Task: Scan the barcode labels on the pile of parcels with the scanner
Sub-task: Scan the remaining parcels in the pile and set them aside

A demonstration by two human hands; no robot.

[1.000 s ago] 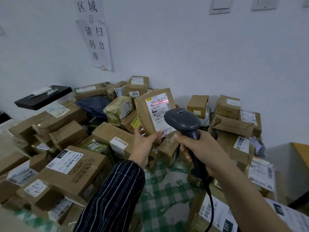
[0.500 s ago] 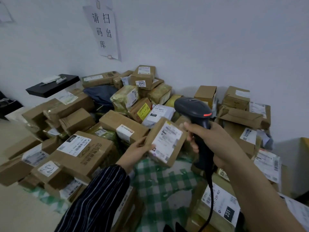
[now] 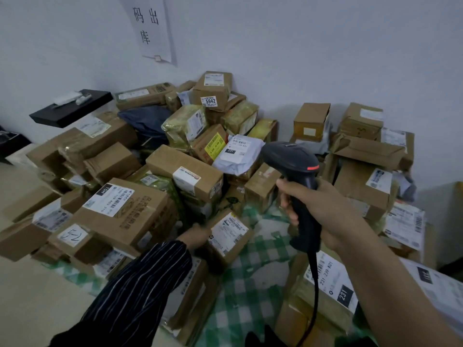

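By the white wall (image 3: pixel 300 46), right hand (image 3: pixel 323 211) grips one scanner (image 3: pixel 290 159); left hand (image 3: pixel 198 236), blurred, at one parcel (image 3: pixel 229 234), hold unclear.

You are bringing the small parcel (image 3: pixel 230 237) down from in front of the scanner (image 3: pixel 293 161). It is now sitting low at the foot of the pile (image 3: pixel 175 159), tilted, by the checked cloth (image 3: pixel 253 284), with your left hand (image 3: pixel 198 235) blurring at its left edge. The red scan line is no longer falling on its label (image 3: pixel 226 230).

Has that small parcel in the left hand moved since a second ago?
Yes. The small parcel went down, from beside the 5942 box to the checked cloth.
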